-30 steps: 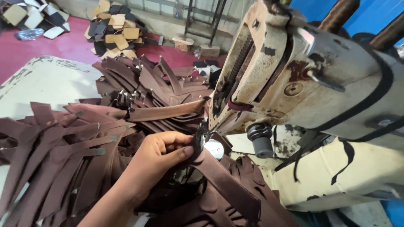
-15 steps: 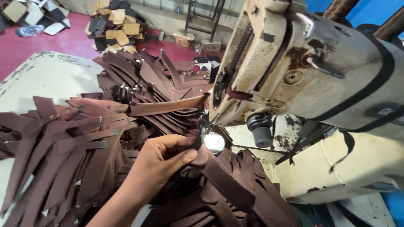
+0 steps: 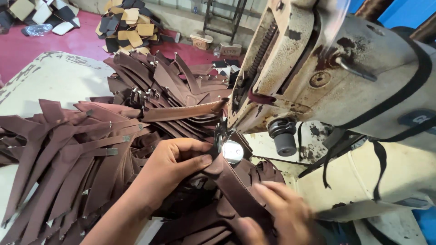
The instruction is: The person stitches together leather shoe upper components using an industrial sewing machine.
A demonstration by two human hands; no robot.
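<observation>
A worn cream sewing machine [image 3: 327,77] fills the right half of the view. A brown leather strap [image 3: 229,179] runs from under its needle and presser foot [image 3: 221,136] toward me. My left hand [image 3: 170,165] pinches that strap just before the foot, thumb on top. Blurred at the bottom edge, my right hand [image 3: 279,215] grips the same strap lower down. Another stitched brown strap [image 3: 181,111] trails away behind the needle.
Heaps of brown leather straps with metal fittings [image 3: 68,154] cover the pale table [image 3: 50,79] on the left and behind the needle. Tan and dark cut pieces [image 3: 129,27] lie on the red floor beyond. A black knob [image 3: 281,136] hangs under the machine arm.
My right hand has come into view at the bottom and taken hold of the strap. My left hand stays pinched on it near the presser foot.
</observation>
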